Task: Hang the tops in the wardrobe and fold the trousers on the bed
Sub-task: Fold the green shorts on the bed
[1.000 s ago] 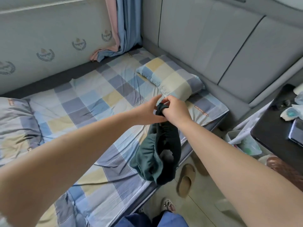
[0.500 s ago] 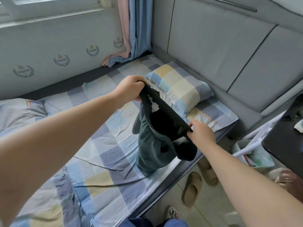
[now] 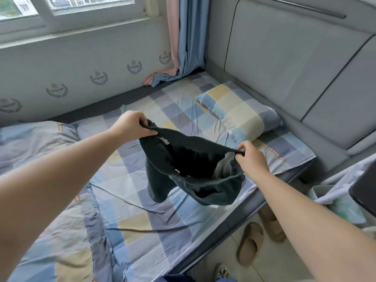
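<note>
Above the checked bed (image 3: 142,224), you hold a pair of dark green trousers (image 3: 183,165) stretched between both hands. Your left hand (image 3: 130,127) has its fingers and thumb curled round the far end of the elastic waistband, pinching it tight. Your right hand (image 3: 251,157) pinches the near end of the same waistband, fingers curled over the gathered edge. The waistband hangs open like a wide loop, with paler lining visible inside. Both trouser legs droop downward; their lower ends reach the sheet near the bed's front edge, though whether they rest on it is hard to tell. Beyond the trousers, a checked pillow (image 3: 242,110) lies at the head of the bed against a grey padded headboard (image 3: 284,64). A thin dark cable (image 3: 130,204) runs across the sheet below the trousers. At the far corner, a pink and blue curtain (image 3: 183,37) hangs beside a window (image 3: 67,9). Two tan slippers (image 3: 252,241) sit on the floor just beside the bed.
</note>
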